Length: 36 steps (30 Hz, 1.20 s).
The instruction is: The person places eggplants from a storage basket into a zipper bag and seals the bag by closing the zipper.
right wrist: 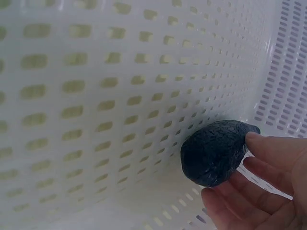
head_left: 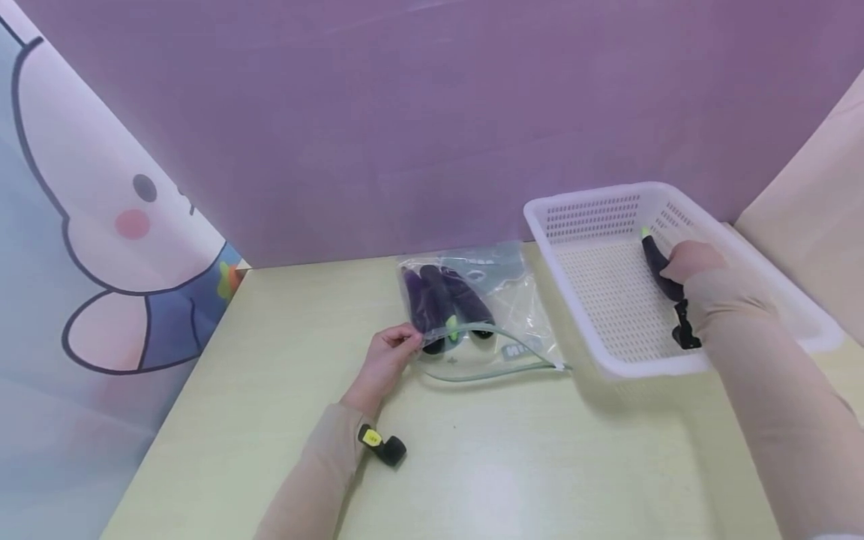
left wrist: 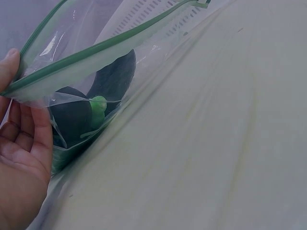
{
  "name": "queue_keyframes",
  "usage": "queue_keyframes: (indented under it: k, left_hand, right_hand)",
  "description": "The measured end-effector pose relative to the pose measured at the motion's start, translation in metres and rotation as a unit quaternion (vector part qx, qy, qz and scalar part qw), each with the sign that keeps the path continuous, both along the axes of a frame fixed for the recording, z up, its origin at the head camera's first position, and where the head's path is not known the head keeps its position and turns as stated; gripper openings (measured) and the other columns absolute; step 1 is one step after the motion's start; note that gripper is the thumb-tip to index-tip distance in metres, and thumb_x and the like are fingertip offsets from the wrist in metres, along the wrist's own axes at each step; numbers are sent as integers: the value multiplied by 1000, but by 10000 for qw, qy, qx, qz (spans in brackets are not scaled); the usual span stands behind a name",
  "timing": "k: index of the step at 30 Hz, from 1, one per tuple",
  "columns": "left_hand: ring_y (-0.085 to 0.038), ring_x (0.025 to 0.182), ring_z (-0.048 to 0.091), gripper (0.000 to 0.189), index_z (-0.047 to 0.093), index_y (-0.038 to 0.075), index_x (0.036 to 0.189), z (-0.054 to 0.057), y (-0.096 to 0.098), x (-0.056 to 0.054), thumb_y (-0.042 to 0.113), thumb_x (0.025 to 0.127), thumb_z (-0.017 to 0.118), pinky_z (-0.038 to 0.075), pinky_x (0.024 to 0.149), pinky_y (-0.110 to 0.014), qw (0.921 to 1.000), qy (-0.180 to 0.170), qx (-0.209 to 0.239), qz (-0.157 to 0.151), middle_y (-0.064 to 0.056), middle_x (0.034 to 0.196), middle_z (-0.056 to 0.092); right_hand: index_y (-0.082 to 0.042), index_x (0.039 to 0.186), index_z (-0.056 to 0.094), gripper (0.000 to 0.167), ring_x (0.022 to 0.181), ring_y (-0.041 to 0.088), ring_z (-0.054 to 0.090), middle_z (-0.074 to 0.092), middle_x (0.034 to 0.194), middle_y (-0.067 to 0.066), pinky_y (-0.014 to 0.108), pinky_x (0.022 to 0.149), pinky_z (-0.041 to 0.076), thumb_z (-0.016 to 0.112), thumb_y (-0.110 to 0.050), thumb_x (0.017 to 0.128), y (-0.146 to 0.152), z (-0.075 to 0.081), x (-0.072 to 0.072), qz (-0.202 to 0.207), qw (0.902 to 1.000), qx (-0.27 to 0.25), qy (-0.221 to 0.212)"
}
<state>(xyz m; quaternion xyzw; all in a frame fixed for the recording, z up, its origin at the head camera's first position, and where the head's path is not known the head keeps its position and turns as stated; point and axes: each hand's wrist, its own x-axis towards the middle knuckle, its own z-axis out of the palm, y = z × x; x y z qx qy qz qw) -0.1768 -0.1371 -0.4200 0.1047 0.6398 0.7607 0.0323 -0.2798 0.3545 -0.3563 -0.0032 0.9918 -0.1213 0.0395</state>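
My left hand point(head_left: 386, 360) pinches the rim of a clear zip bag point(head_left: 533, 311) between thumb and fingers. The bag lies on the table with its green-edged mouth parted toward me. Three dark purple eggplants point(head_left: 439, 300) lie inside, one showing a green stem end point(left wrist: 98, 111). Over at the right, my right hand point(head_left: 695, 259) grips another eggplant point(head_left: 655, 259) inside the white basket point(head_left: 601, 292). Its green tip points to the back wall. In the right wrist view, the thumb and fingers close around the sides of this eggplant point(right wrist: 213, 153), near the perforated floor.
The basket stands right of the bag, its raised rim point(head_left: 568, 292) between the two hands. A purple backdrop point(head_left: 405, 135) rises behind the pale table point(head_left: 297, 337). At the left hangs a curtain with a cartoon figure point(head_left: 101, 187). Each wrist wears a small camera point(head_left: 388, 448).
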Motion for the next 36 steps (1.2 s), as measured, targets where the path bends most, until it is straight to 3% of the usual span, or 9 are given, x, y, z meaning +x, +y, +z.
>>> queue_keyframes:
  k: [6, 12, 17, 20, 24, 29, 36]
  left_hand:
    - [-3, 65, 51, 45, 70, 29, 71, 2, 1, 1, -10, 87, 52, 45, 61, -14, 10000, 45, 54, 14, 12, 70, 59]
    - [-3, 65, 51, 45, 70, 29, 72, 2, 1, 0, -10, 87, 52, 45, 62, -15, 10000, 10, 72, 20, 12, 71, 59]
    - [-3, 64, 51, 46, 70, 29, 71, 1, 0, 0, -10, 87, 52, 45, 62, -15, 10000, -35, 73, 39, 12, 71, 59]
    - [-3, 64, 51, 45, 70, 29, 71, 0, 0, 0, -10, 87, 52, 45, 62, -15, 10000, 13, 79, 24, 12, 70, 59]
    - [-3, 64, 51, 45, 69, 28, 71, 0, 1, -1, -10, 87, 52, 45, 61, -15, 9999, 64, 85, -1, 11, 70, 59]
    - [-3, 64, 50, 45, 70, 28, 71, 1, 0, 0, -9, 87, 52, 44, 62, -15, 9999, 55, 110, -47, 11, 70, 58]
    - [-3, 64, 50, 45, 70, 28, 72, 1, 1, 0, -10, 87, 52, 44, 61, -15, 9999, 95, 127, -61, 11, 70, 58]
  right_hand:
    - [1, 70, 60, 27, 62, 28, 51, 53, 59, 6, 33, 54, 38, 65, -24, 77, -4, 3, 3, -66, 9994, -323, -81]
    - [7, 78, 60, 32, 67, 30, 52, 55, 65, 11, 33, 56, 40, 65, -24, 78, -10, 9, 10, -155, 9985, -491, -165]
    - [2, 73, 54, 30, 60, 21, 54, 53, 62, 5, 29, 55, 44, 63, -25, 82, -12, 9, 10, -222, 9929, -949, -678]
    - [10, 87, 52, 36, 61, 19, 56, 54, 67, 8, 28, 54, 49, 62, -24, 85, -13, 9, 11, -253, 9858, -1295, -1040]
    - [22, 108, 44, 55, 69, 24, 55, 54, 80, 18, 28, 56, 49, 63, -24, 84, -13, 8, 12, -75, 9857, -1250, -1126]
    - [18, 104, 50, 49, 67, 21, 55, 55, 75, 12, 27, 57, 48, 66, -22, 82, -13, 7, 11, 52, 9835, -1331, -1227]
    - [23, 117, 43, 62, 73, 22, 59, 60, 88, 22, 30, 64, 51, 69, -20, 80, -14, 9, 9, 119, 9783, -1373, -1544]
